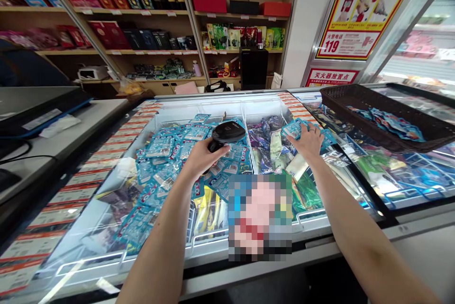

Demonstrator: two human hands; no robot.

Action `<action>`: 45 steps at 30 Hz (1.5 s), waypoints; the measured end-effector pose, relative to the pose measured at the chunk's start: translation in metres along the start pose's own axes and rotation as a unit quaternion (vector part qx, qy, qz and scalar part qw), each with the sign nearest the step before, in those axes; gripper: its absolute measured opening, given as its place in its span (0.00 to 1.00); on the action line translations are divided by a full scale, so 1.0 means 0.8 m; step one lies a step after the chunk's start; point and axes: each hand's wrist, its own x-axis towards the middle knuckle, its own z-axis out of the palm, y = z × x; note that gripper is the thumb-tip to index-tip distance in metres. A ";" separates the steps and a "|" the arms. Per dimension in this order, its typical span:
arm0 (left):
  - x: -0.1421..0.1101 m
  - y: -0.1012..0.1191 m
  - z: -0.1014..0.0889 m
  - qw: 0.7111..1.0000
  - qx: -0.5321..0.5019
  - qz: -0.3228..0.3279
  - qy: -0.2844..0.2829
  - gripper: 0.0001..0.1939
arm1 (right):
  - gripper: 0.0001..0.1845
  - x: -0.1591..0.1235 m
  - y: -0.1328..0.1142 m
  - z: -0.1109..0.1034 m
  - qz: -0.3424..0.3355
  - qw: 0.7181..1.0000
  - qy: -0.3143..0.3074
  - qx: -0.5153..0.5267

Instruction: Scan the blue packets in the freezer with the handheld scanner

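the left hand (pixel 204 159) is closed around the grip of a black plastic handheld scanner (pixel 228 132), and the scanner is above a pile of flat blue plastic packets (pixel 161 145) in the white open freezer. the right hand (pixel 308 142) has its fingers on a blue packet (pixel 293 128) at the right side of the freezer; how firmly it grasps, i cannot tell. between the two hands there are dark purple packets (pixel 265 128) in a white wire basket (pixel 249 145). farther right, a dark brown woven tray (pixel 339 97) holds more blue packets (pixel 396 124).
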 end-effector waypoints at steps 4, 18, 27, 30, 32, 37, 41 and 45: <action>0.001 -0.001 0.000 1.000 0.009 -0.003 0.004 0.22 | 0.40 0.000 0.001 0.003 -0.007 1.000 -0.007 -0.020; 0.002 -0.004 0.001 1.000 0.022 -0.001 0.012 0.22 | 0.32 -0.006 -0.013 -0.013 -0.026 0.998 0.004 -0.049; 0.004 -0.010 0.000 0.999 0.039 0.007 0.013 0.22 | 0.37 -0.009 -0.011 -0.011 0.077 0.994 -0.046 -0.056; 0.004 -0.009 0.000 0.999 0.043 0.005 0.014 0.23 | 0.36 -0.008 -0.007 -0.003 0.028 0.997 -0.047 -0.058; 0.003 -0.008 -0.001 0.999 0.041 0.002 0.012 0.24 | 0.36 -0.006 -0.006 -0.002 0.006 0.998 -0.049 -0.050; 0.004 -0.009 -0.003 0.998 0.054 0.002 0.018 0.25 | 0.35 -0.004 -0.023 -0.020 -0.042 0.999 0.001 -0.019; 0.003 -0.010 -0.003 0.997 0.066 0.008 0.029 0.25 | 0.28 -0.014 -0.066 -0.037 -0.174 0.980 -0.012 0.095; 0.000 -0.007 -0.002 0.997 0.070 0.018 0.040 0.24 | 0.28 -0.037 -0.116 -0.033 -0.257 0.939 -0.136 0.182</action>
